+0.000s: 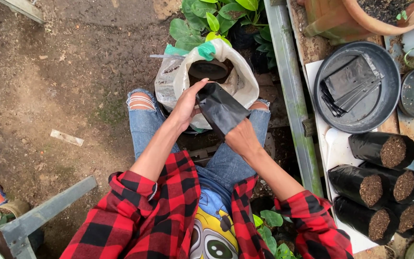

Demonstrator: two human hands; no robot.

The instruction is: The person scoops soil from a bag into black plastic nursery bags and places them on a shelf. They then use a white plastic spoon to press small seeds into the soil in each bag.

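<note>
Over a white sack of soil (pixel 245 81) between the knees, the left hand (pixel 186 106) and right hand (pixel 241 139) pinch an empty black planting bag (pixel 221 109) (thin plastic), which could tear if tugged.

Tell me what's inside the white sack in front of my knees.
In the white sack a dark round container shows at the mouth. Below that, the black bag held by both hands hides the rest.
</note>
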